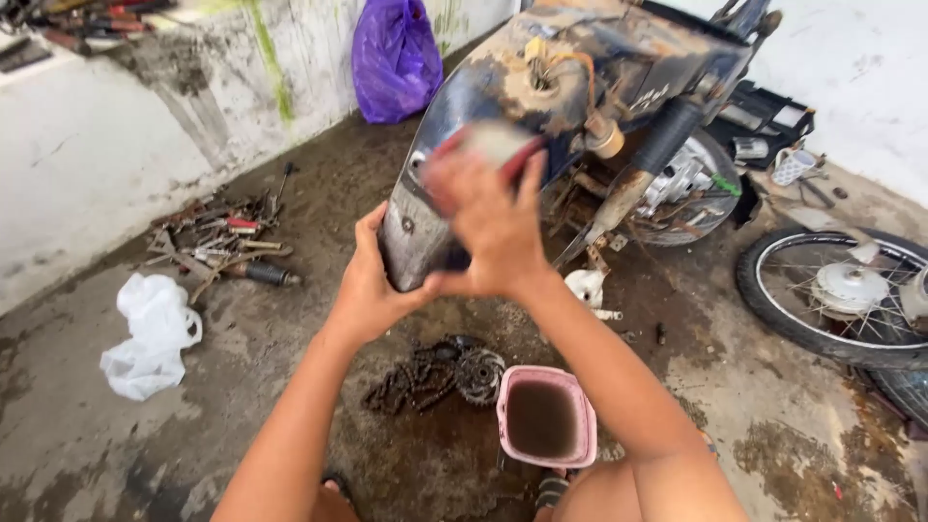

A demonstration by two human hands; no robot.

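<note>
A stripped, dirty motorcycle body (580, 68) stands in front of me with its dark rear fender (411, 217) pointing at me. My left hand (372, 280) grips the fender's lower left edge. My right hand (483, 227) is blurred against the fender and holds something red and whitish (493, 145); I cannot tell what it is. Below my arms a greasy chain and sprocket (440, 372) lie on the wet concrete floor, next to a pink tub (546, 418) of murky brown liquid.
A pile of hand tools (224, 242) lies left by the stained wall, with a white plastic bag (150, 333) nearer me. A purple bag (394, 58) leans at the back. A loose spoked wheel (846, 295) lies on the right. Small parts are scattered by the shock absorber (643, 159).
</note>
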